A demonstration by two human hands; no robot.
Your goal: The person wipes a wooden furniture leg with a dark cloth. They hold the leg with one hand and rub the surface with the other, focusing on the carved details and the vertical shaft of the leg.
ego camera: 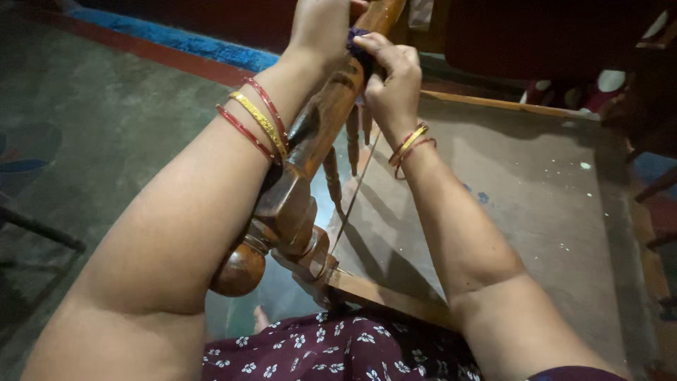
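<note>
A turned wooden post (321, 134) of a chair or loom-like frame lies slanted across the middle, its round knob (240, 268) near my lap. My left hand (321, 28) grips the post near its upper end. My right hand (391, 77) pinches a dark purple wad of cloth or thread (360, 46) against the same post. A thin taut string (356, 190) runs from under my right hand down to the wooden frame bar (388, 300). Red and gold bangles sit on both wrists.
A flat grey board (536, 212) with a wooden rim lies under my right arm. Grey floor (106, 127) spreads left, with a blue and red strip (183, 46) beyond. Dark furniture (536, 35) stands at the back right. My flowered maroon dress (338, 353) fills the bottom.
</note>
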